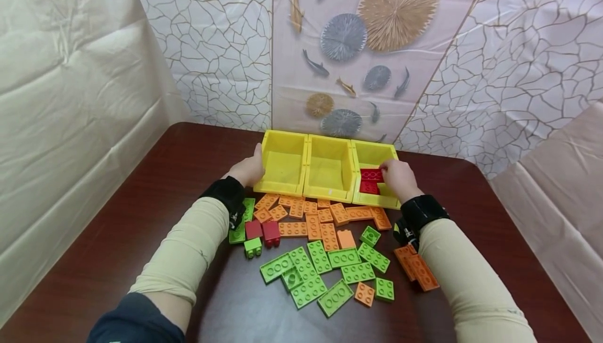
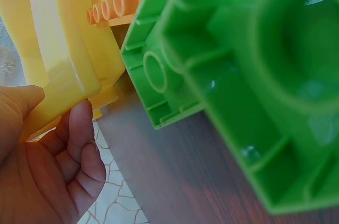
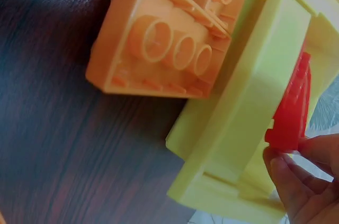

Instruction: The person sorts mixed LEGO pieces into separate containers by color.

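Observation:
At the back of the table stands a yellow three-compartment bin (image 1: 327, 169). My left hand (image 1: 248, 171) grips its left end wall, thumb on one side and fingers curled under the rim in the left wrist view. Over the right compartment, my right hand (image 1: 399, 178) pinches a long red brick (image 3: 291, 107) between thumb and fingers. Another red brick (image 1: 369, 188) lies inside that compartment, just in front of the held one. The left and middle compartments show bare yellow floors.
Several orange bricks (image 1: 293, 229) lie along the bin's front, with green bricks (image 1: 308, 290) nearer me. Red bricks (image 1: 270, 232) and a small green brick (image 1: 253, 247) sit by my left wrist. Orange bricks (image 1: 416, 268) lie beside my right forearm. A patterned cloth (image 1: 221, 44) hangs behind the table.

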Motion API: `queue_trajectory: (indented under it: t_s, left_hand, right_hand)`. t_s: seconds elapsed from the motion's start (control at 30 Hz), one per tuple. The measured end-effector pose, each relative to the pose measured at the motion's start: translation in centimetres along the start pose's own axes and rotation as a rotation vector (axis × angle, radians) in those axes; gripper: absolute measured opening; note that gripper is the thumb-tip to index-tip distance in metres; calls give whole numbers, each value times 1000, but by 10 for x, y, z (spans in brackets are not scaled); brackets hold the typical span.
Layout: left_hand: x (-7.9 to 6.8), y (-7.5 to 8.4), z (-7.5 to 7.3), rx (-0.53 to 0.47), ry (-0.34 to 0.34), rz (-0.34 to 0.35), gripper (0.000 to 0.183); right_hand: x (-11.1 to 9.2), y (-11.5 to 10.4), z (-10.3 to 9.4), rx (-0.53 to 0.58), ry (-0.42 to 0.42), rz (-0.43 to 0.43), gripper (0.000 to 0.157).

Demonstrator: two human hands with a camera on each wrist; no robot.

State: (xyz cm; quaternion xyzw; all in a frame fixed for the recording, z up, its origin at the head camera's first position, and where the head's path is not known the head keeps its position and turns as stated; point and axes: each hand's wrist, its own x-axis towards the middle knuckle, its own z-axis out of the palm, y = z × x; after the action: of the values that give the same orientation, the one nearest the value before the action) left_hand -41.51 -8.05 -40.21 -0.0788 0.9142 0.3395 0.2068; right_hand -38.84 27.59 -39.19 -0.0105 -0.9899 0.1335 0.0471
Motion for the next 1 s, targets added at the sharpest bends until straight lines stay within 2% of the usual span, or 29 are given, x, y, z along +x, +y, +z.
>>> queue_trajectory:
  t_s: [0.2, 0.37, 0.63, 0.87, 1.0]
  left_hand:
    - [-7, 4, -2, 5, 0, -10, 81]
    - [-6, 4, -2, -17, -12, -21, 80]
    - [-4, 4, -4, -6, -16, -21, 80]
    - [-4, 3, -3, -27, -15, -31, 78]
    - [-3, 3, -3, -24, -17, -31, 78]
  right_hand:
    - [2, -2, 5, -42, -55, -2, 26]
    - [4, -2, 6, -47, -88, -3, 27]
    - [9, 1, 15, -103, -193, -97, 34]
    - [2, 0, 15, -113, -207, -128, 39]
    - [-9, -3, 11, -78, -138, -127, 40]
